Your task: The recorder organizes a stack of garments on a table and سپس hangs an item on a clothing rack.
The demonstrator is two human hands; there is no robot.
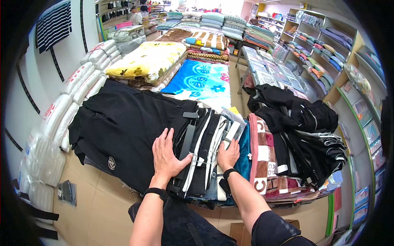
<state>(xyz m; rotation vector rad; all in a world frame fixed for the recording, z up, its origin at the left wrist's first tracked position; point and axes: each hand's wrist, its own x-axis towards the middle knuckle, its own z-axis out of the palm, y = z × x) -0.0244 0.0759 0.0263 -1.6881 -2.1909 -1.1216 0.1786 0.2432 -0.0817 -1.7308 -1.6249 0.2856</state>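
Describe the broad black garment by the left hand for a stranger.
Find the folded yellow blanket. The black garment lies just in front of it, beside the left hand. Unlike the striped clothes to its right, it spreads broad, with a pale oval emblem.

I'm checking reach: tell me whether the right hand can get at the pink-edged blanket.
Probably yes: mainly teal fabric separates the right hand from the pink-edged blanket, whose left side lies uncovered; black clothes lie over its right.
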